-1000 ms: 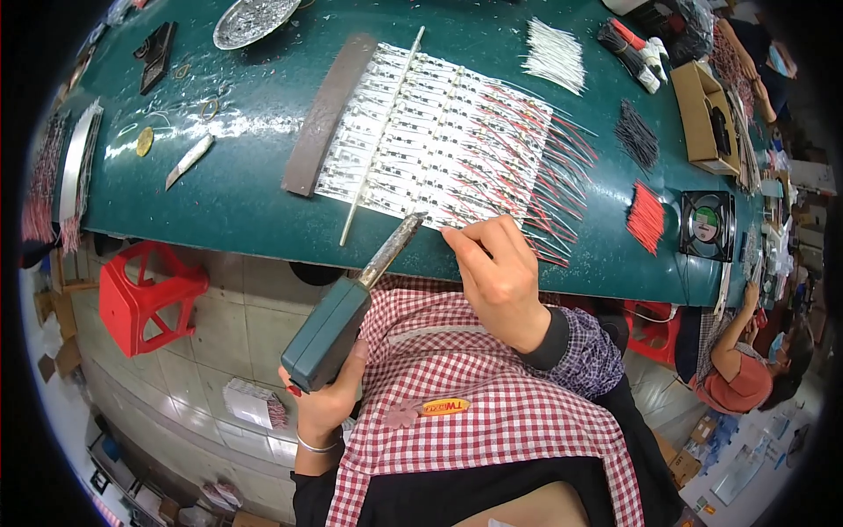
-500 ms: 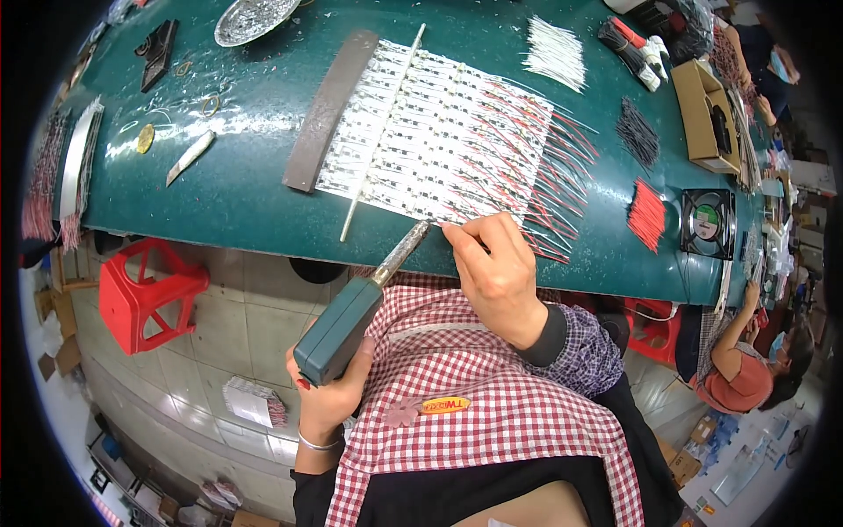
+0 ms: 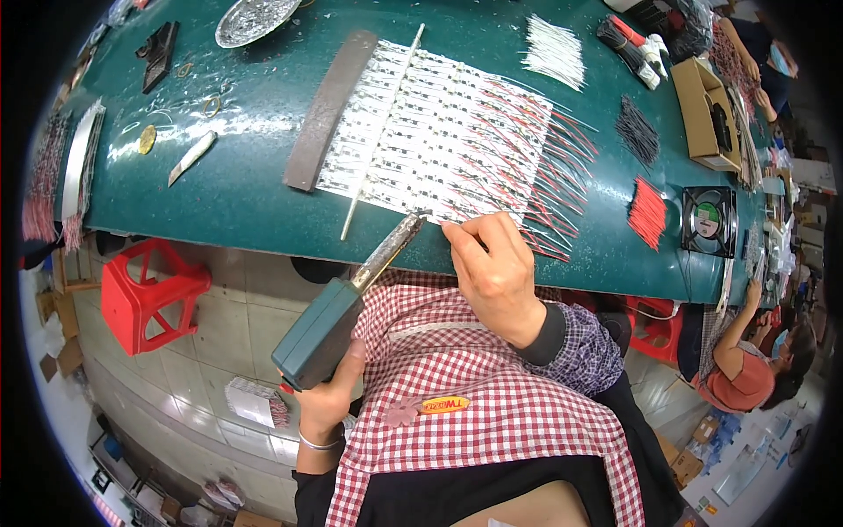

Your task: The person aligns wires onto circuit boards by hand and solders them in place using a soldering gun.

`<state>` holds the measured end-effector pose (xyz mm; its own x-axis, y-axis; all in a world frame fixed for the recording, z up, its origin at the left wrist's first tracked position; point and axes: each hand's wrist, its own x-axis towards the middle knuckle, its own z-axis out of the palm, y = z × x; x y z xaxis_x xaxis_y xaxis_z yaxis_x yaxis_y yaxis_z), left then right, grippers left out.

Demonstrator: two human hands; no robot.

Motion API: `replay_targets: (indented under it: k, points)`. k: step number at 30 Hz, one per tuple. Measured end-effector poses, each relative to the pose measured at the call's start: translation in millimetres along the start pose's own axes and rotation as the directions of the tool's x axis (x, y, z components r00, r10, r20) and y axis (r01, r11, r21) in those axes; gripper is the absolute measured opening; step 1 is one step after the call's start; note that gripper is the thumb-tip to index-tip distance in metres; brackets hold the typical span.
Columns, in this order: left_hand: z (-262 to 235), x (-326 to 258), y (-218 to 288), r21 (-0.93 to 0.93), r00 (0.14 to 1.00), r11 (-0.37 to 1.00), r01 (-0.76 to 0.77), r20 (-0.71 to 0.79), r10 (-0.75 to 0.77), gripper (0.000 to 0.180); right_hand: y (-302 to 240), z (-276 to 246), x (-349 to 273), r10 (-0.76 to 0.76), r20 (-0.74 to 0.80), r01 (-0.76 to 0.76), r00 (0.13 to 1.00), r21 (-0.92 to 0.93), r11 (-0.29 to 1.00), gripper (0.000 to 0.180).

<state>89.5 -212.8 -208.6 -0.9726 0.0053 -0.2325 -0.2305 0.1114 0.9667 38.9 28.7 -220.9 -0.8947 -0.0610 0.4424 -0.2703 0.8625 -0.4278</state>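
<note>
My left hand [image 3: 329, 391] is wrapped round the grip of a dark green soldering gun [image 3: 318, 334]. Its long metal tip slants up and right onto the near edge of a white panel of small circuit boards [image 3: 421, 140]. Just right of that tip, my right hand [image 3: 496, 272] pinches a thin wire, mostly hidden by the fingers, at the panel's edge. Rows of red and white wires [image 3: 562, 176] stick out from the panel's right side. A pale rod [image 3: 383, 132] lies across the panel, and a brown bar [image 3: 332, 110] rests along its left edge.
Bundles of white wires [image 3: 555, 53], black wires [image 3: 637, 132] and red wires [image 3: 647, 213] lie to the right. Beyond them are a cardboard box [image 3: 702, 114] and a small fan [image 3: 708, 221]. A metal dish [image 3: 255, 19] and a white-handled blade [image 3: 191, 158] lie left. Another person [image 3: 746, 373] works at right.
The soldering gun and my left hand have shifted slightly left and down, while its tip has moved a little up and left on the panel's edge. My right hand has stayed almost still.
</note>
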Motion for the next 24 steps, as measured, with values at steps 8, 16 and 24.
replay_targets:
  k: [8, 16, 24]
  points:
    - [7, 36, 34, -0.295, 0.996, 0.955, -0.028, -0.095, 0.0, 0.038, 3, -5, 2, 0.02, -0.021, -0.02, 1.0, 0.006, 1.0, 0.024]
    - [-55, 140, 37, -0.453, 0.997, 0.888, 0.08, 0.021, -0.079, 0.022, 14, -56, 2, 0.141, 0.053, -0.149, 0.989, 0.197, 0.969, 0.018]
    - [-42, 207, 54, -0.461, 0.951, 0.833, 0.306, 0.177, -0.252, 0.028, 172, -147, -63, 0.383, -0.234, -0.376, 0.894, 0.074, 0.923, 0.013]
